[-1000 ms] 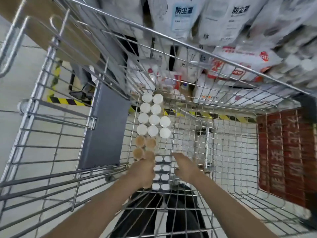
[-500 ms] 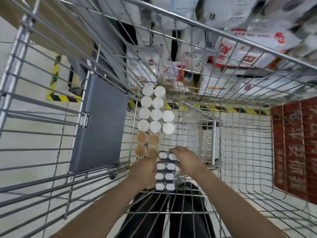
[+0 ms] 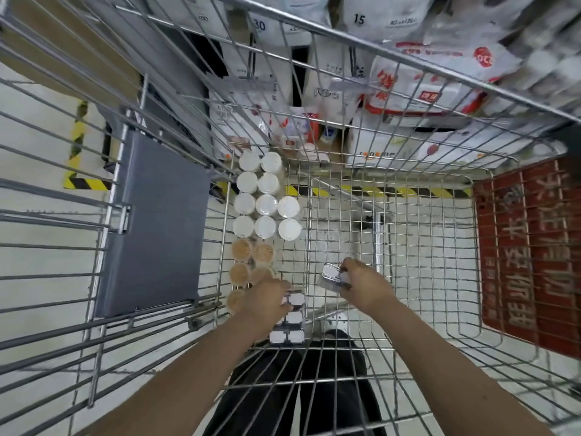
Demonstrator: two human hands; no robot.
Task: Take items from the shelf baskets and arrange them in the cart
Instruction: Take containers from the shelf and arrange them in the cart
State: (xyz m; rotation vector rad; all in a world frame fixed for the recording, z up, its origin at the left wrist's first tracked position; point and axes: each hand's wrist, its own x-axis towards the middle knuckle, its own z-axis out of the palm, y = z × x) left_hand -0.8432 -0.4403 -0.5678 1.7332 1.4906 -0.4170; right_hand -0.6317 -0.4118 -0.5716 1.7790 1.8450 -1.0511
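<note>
I look down into a wire cart (image 3: 408,234). Along its left side stand several white-lidded jars (image 3: 265,205), then several tan-topped jars (image 3: 251,261), then a row of small clear boxes with white labels (image 3: 290,325). My left hand (image 3: 267,302) rests on the near boxes, its fingers curled against them. My right hand (image 3: 366,286) holds one small clear box (image 3: 331,275) lifted off the row, to the right of it above the cart floor.
A grey panel (image 3: 157,221) lines the cart's left wall and a red sign (image 3: 528,253) its right wall. Beyond the front wall, shelves hold white packages (image 3: 424,89). Yellow-black floor tape (image 3: 377,191) shows through the mesh. The cart floor's right half is bare.
My right hand has lifted a small clear box away from the row and moved it to the right. The left hand stays on the remaining boxes. The view has tilted slightly.
</note>
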